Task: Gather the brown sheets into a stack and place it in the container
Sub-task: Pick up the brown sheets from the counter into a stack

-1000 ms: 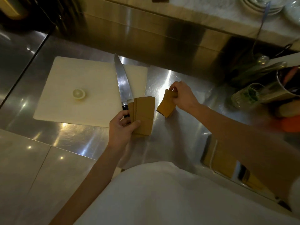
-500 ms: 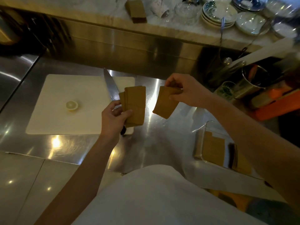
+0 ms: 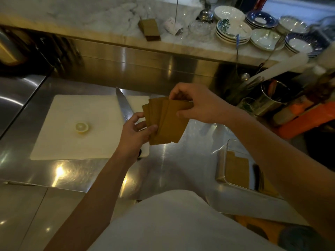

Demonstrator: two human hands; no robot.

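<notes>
Head view — brown sheets (image 3: 164, 122), flat and fanned, pinched between left hand (image 3: 135, 135) and right hand (image 3: 195, 104).

Below the hands the surface (image 3: 181, 165) is glossy brushed metal with bright glare spots. The brown sheets (image 3: 166, 122) between the hands look matt, like smooth card. Left of them lie a matt pale cutting board (image 3: 72, 124) and a polished steel knife blade (image 3: 124, 105). The container (image 3: 222, 160) under the right forearm is clear, shiny plastic.

commercial kitchen — steel counter (image 3: 181, 165) | cutting board (image 3: 78, 109) | knife (image 3: 124, 105) | stacked plates (image 3: 233, 31)
</notes>
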